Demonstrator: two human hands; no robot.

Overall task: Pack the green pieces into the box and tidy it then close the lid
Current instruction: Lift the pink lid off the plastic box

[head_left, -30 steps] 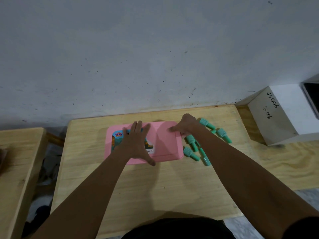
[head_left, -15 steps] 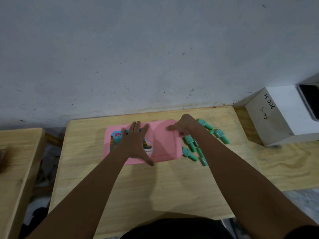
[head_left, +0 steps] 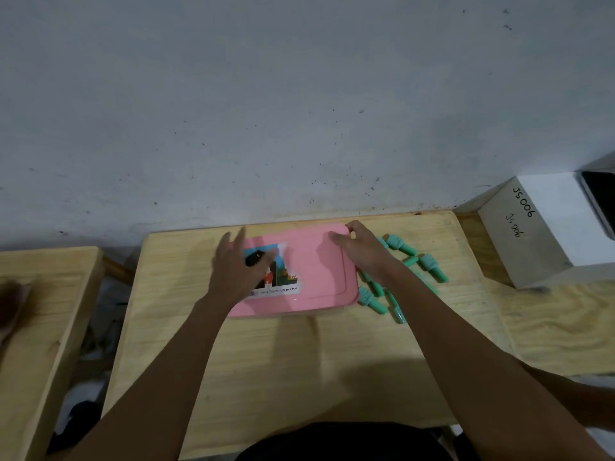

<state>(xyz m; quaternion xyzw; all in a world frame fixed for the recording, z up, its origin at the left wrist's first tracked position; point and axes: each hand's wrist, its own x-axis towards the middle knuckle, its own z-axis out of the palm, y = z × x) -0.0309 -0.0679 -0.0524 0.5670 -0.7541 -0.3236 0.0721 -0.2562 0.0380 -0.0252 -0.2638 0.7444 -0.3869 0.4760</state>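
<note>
Mid-frame on the counter (head_left: 299, 361): pink box (head_left: 319, 277), lid on. Left hand (head_left: 238, 266) spread flat over its label; right hand (head_left: 361, 249) curled, gripping the upper-right corner. Green pieces (head_left: 404, 271) scattered just right.

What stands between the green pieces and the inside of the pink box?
The box's own lid: it lies shut over the pink box, with the left hand and right hand on it. The green pieces lie on the table beside its right edge.

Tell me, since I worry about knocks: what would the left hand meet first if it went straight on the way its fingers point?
Probably the grey plaster wall beyond the wooden table's far edge; depth is unclear.
</note>
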